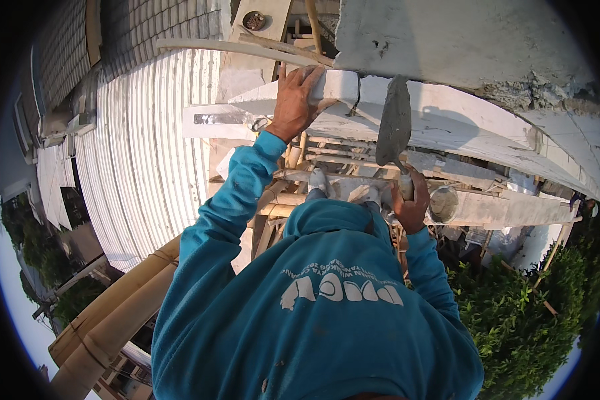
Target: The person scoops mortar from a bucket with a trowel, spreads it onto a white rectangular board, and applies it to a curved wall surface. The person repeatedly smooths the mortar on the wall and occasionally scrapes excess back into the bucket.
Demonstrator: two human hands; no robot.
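My left hand grips the left end of a white building block in a row along the wall top. Its fingers reach over the upper edge, and the thumb lies on the near face. In my right hand is the handle of a trowel. The trowel's blade points away from me, coated in grey mortar, its tip overlapping the wall edge in view. A dark joint separates this block from the white block to its right. Beside my right hand stands a round bucket with grey stuff inside.
Bamboo poles run along the lower left, and more bamboo scaffolding lies under my feet. A corrugated white roof spreads out on the left. Beyond the wall is a grey rendered surface. Green foliage fills the lower right.
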